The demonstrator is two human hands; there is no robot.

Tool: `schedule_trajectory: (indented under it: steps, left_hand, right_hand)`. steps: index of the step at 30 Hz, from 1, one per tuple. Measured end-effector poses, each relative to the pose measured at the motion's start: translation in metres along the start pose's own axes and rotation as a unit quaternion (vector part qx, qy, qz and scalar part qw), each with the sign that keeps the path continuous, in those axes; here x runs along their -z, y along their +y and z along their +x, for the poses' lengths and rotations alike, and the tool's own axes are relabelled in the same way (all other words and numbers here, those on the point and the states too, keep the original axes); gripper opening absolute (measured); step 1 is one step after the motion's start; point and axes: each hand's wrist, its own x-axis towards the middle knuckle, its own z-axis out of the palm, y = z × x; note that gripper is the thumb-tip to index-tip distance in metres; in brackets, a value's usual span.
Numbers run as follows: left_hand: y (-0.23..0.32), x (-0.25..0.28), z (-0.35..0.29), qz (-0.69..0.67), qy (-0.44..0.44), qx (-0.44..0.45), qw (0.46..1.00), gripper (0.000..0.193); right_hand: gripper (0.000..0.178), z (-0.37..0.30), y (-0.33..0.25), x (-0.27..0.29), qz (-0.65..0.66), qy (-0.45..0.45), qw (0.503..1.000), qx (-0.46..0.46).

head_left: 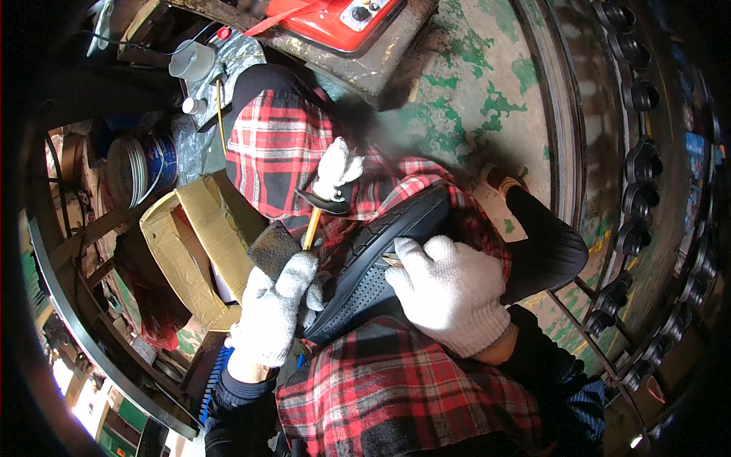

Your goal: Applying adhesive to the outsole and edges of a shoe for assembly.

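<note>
A black shoe [354, 295] with a perforated lining and ridged sole edge lies tilted across my lap. My left hand [270, 316], in a white knit glove, is closed round a yellow stick [312, 230] beside the shoe's lower end. The stick ends in a dark collar and a white, cloth-like wad [335, 169]. A dark rough block [272, 250] shows at the left fingertips; whether they grip it I cannot tell. My right hand [451, 295], gloved too, rests over the shoe's upper part. Its thumb and finger pinch something small and brownish at the edge, too small to name.
A red and black checked cloth [373, 373] covers my lap. To the left stand an open cardboard box [221, 251], a bucket [160, 164] and a plastic cup [192, 61]. A red appliance [335, 27] sits on the far bench. Racked black shoes [641, 160] line the right.
</note>
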Motion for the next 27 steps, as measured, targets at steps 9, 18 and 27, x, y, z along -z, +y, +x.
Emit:
schedule_trajectory:
  steps: [9, 18, 27]
  left_hand:
    - [-0.001, -0.007, -0.001, -0.014, 0.032, 0.009, 0.999, 0.022]
    - [0.003, -0.015, -0.001, -0.034, 0.057, 0.033, 0.997, 0.020]
    - [0.003, -0.014, 0.002, -0.029, 0.059, 0.035, 0.997, 0.022]
  right_hand:
    - [0.027, -0.002, -0.004, -0.009, -0.046, -0.008, 0.999, -0.020]
    - [0.027, 0.001, -0.005, -0.019, -0.042, -0.018, 0.999, -0.029]
    - [0.028, 0.000, 0.002, -0.019, 0.003, -0.007, 1.000, -0.008]
